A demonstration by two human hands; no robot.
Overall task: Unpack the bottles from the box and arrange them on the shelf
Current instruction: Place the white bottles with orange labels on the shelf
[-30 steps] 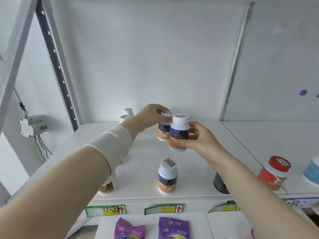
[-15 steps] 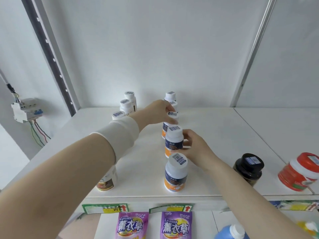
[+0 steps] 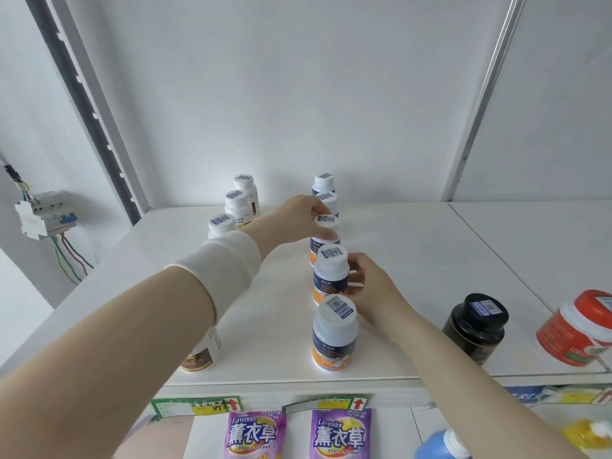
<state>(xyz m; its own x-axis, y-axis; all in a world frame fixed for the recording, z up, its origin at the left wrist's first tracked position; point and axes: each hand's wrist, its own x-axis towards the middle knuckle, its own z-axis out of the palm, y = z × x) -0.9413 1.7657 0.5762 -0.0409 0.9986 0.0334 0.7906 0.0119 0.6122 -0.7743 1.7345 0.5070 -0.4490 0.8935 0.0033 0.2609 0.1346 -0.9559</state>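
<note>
A white shelf stood against a plain white wall. Midway between its back and front edges, the left hand pinched the cap of an upright blue-and-orange bottle. Just in front, the right hand curled its fingers round a second bottle. A third bottle stood free near the front edge, in line with them.

A forearm hides most of the brown-labelled bottle at seven o'clock, while the picture's edge cuts the red jar at four o'clock and the blue bottle at five.
</note>
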